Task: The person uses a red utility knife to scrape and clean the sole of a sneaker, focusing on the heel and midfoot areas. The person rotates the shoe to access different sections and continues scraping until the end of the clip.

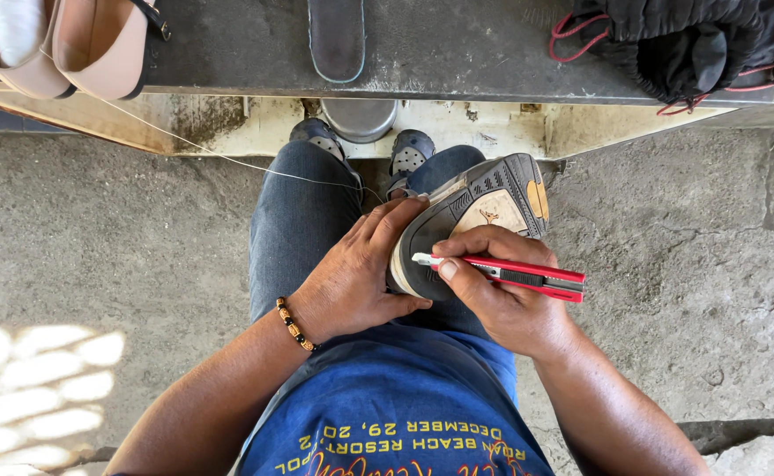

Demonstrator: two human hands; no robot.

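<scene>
I see rough grey concrete floor (122,238) under a dark stone ledge (228,44). On my lap, my left hand (356,278) clasps the upturned sneaker (466,220); my right hand (502,295) is closed around a red utility knife (515,273) at its sole edge.

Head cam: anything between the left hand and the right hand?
Yes: the heel end of the upturned shoe. The left hand grips its edge, and the right hand holds the red utility knife with its blade tip at the sole's rim.

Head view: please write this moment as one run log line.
left hand: steadies grey-soled sneaker on lap | right hand: presses red utility knife to sole
</scene>
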